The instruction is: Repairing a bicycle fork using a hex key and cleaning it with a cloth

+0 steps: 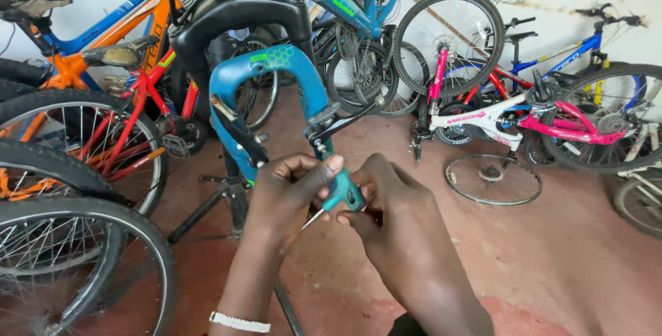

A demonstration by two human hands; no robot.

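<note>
A blue bicycle fork [276,74] hangs in front of me with no wheel in it, its brake arm [329,124] on the right leg. My left hand [286,188] and my right hand [386,201] meet just below that leg. Both hold a teal-handled screwdriver [343,192], whose thin metal shaft points down and left between my fingers. My left thumb presses on the handle's top. A white beaded band [239,323] circles my left wrist.
Orange and red bicycles [131,67] and black tyres [83,239] crowd the left. A pink and white bicycle [524,119] and a blue one [572,50] stand right. A loose spoked wheel [492,179] lies on the reddish floor. A black stand leg [200,213] runs below my hands.
</note>
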